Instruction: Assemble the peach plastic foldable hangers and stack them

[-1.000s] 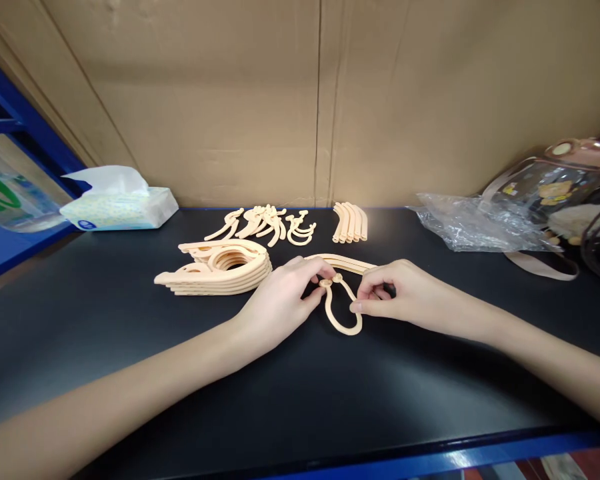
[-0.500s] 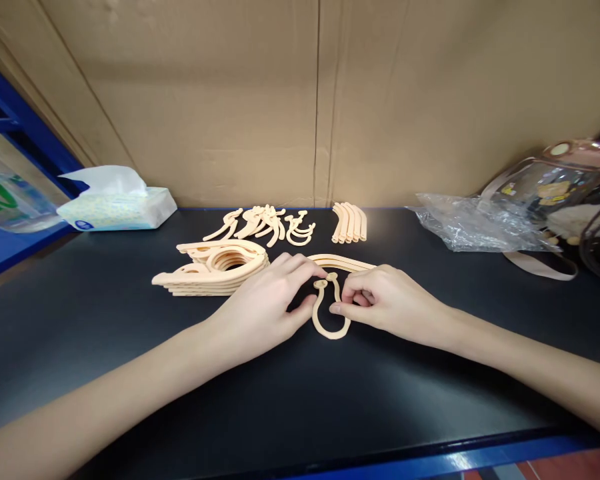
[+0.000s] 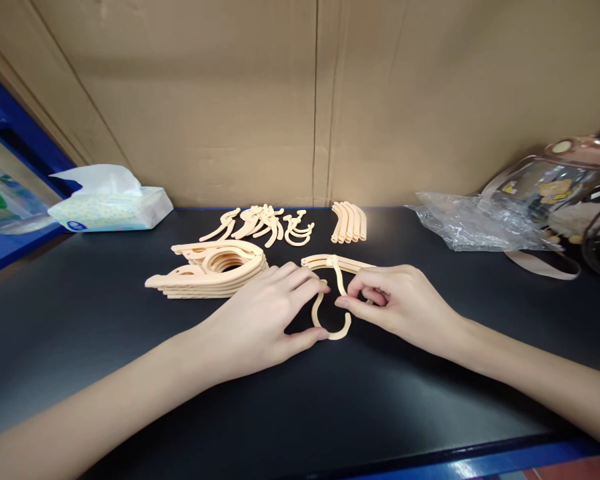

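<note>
A beige plastic hanger hook (image 3: pixel 343 330) lies on the black table in front of me. My left hand (image 3: pixel 280 310) grips it, its thumb on the lower bend and its fingers at the upper end. My right hand (image 3: pixel 380 297) pinches a second, slim curved hook piece (image 3: pixel 339 277) between thumb and index finger, and part of that piece is hidden behind the fingers. Just behind the hands lie long curved hanger arms (image 3: pixel 315 261), partly covered by them. A stack of beige hanger parts with round openings (image 3: pixel 205 277) stands left of my left hand.
At the back lie a loose pile of small hook pieces (image 3: pixel 260 223) and a row of curved arms (image 3: pixel 349 222). A tissue box (image 3: pixel 113 207) stands left. On the right are a clear plastic bag (image 3: pixel 480 223) and a transparent bag with a strap (image 3: pixel 545 183). Cardboard (image 3: pixel 205 100) walls the back.
My right hand has lifted the slim hook piece away from the other one, up and slightly right. My left thumb has come down onto the lower bend of the lying hook.
</note>
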`<state>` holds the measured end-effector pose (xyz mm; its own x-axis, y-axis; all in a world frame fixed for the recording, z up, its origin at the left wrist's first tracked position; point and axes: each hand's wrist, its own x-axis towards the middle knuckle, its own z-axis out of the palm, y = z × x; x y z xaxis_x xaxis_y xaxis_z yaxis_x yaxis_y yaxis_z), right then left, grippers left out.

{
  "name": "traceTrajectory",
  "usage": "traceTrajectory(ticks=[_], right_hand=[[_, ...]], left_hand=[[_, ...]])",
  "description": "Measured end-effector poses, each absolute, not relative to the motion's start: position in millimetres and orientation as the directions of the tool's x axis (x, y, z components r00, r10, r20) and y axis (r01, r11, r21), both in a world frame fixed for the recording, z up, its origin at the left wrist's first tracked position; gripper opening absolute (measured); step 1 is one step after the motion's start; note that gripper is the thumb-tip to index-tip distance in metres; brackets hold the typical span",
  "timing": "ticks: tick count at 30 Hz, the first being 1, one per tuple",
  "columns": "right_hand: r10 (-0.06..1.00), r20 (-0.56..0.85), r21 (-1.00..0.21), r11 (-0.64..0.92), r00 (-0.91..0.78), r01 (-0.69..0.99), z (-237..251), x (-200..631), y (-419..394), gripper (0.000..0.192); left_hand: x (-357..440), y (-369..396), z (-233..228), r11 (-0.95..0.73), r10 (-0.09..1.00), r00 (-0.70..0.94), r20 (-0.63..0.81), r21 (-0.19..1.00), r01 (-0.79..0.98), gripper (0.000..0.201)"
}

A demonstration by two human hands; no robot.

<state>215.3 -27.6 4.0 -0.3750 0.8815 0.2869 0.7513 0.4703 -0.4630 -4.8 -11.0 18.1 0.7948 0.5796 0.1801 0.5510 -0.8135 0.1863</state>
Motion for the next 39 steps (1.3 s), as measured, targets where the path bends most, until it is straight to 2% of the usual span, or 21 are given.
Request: traceTrajectory(ticks=[7,12,18,24,28,32,35,39], right_hand=[[0.867,0.397,-0.45,0.471,-0.302,0.759,13.1,224.7,-16.3,0.03],[0.896,0.335,-0.281,0.391,-0.292,0.877,34.3,215.4,29.0,0.032],[0.909,0.256,-0.169,0.376,-0.328,0.911,39.2,180.5,100.6,0.031],[0.924,0.194,-0.084,0.35,-0.329,0.933,28.8,157.1,131.5,0.032],[0.931,0.183,-0.054,0.331,-0.317,0.942,26.8,155.5,140.1,0.03],[0.918,0.247,-0.032,0.329,-0.311,0.944,34.7,150.2,140.2,0.032],[0.891,0.263,-0.037,0.393,-0.37,0.919,42.6,138.2,132.8,0.04],[0.883,0.193,-0.034,0.443,-0.429,0.896,44.1,116.7,123.8,0.052]], left_hand=[[-6.8,-9.2,11.8,-0.817,0.572,0.804,0.163,0.199,0.542,0.028],[-6.0,-8.5,7.1,-0.82,0.565,0.802,0.192,0.234,0.522,0.028],[-5.7,-7.3,6.7,-0.821,0.56,0.807,0.189,0.258,0.51,0.029],[-5.9,-7.2,5.4,-0.826,0.551,0.81,0.203,0.275,0.493,0.029],[-6.2,-7.7,3.6,-0.824,0.553,0.809,0.201,0.277,0.495,0.029],[-6.2,-9.1,3.1,-0.831,0.544,0.814,0.205,0.268,0.488,0.029],[-5.7,-9.5,3.2,-0.833,0.542,0.813,0.212,0.262,0.487,0.029],[-5.6,-9.2,3.6,-0.835,0.54,0.812,0.22,0.264,0.483,0.029]])
